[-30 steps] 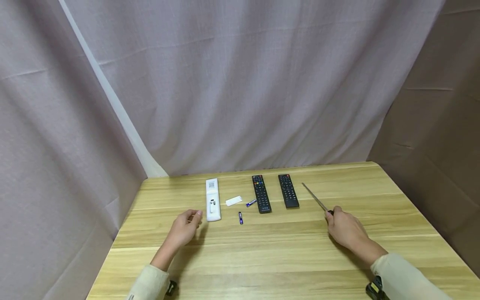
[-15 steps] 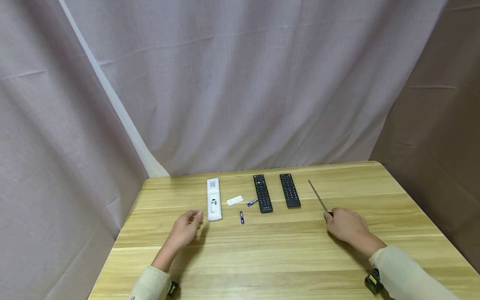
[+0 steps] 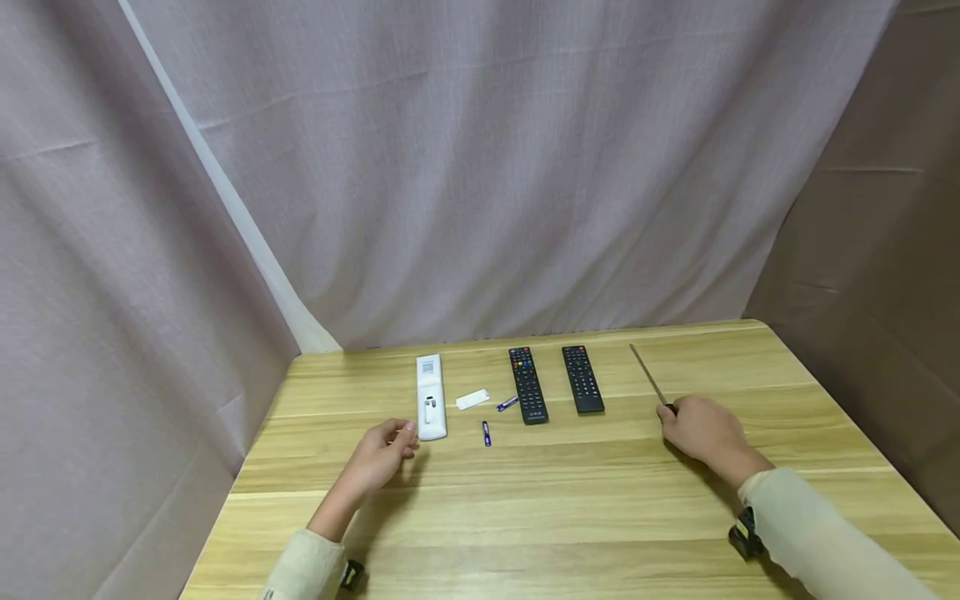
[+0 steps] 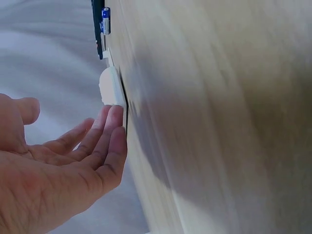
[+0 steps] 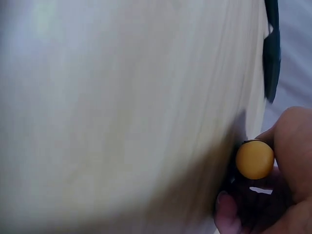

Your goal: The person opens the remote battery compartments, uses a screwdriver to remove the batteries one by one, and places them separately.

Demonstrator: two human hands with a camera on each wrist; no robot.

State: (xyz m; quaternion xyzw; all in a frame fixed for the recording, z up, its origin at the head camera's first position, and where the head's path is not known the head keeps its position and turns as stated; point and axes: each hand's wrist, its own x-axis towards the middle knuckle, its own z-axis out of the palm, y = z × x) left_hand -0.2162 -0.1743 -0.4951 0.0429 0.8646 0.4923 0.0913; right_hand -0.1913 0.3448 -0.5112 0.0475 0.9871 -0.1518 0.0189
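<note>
- Curtain [image 3: 480, 183]: hangs well beyond the fingers of both hands, behind the far edge of the bench.
- Bench [image 3: 525, 517]: wooden, it carries everything and spreads below the fingers of both hands.
- Right hand [image 3: 703, 435]: its fingers are wrapped around a screwdriver handle, far to the right of the left fingers.
- Left hand [image 3: 384, 454]: grips nothing; its fingers are loosely bent, with the thumb apart from them. The fingertips are right at the near end of the white remote; I cannot tell whether they touch it.
- White remote [image 3: 430, 387]: reaches away from the left fingertips with its back up. The battery bay is uncovered, so that part looks done; whether anything sits inside is too small to tell.
- Two black remotes [image 3: 528, 385] [image 3: 582, 379]: lie with buttons up between the two hands, farther off than the fingers of either. They look untouched.
- Screwdriver [image 3: 648, 375]: its shaft points away and a little left from the right fingers; the yellow end [image 5: 255, 160] sticks out behind them. It is well apart from the white remote.
- White cover [image 3: 472, 399]: off the remote, lying right of the left fingers and slightly beyond. Fitting it appears not yet done.
- Two batteries [image 3: 486, 433] [image 3: 507, 403]: loose to the right of the left fingers, one beside the nearer black remote; neither is in the white remote.
</note>
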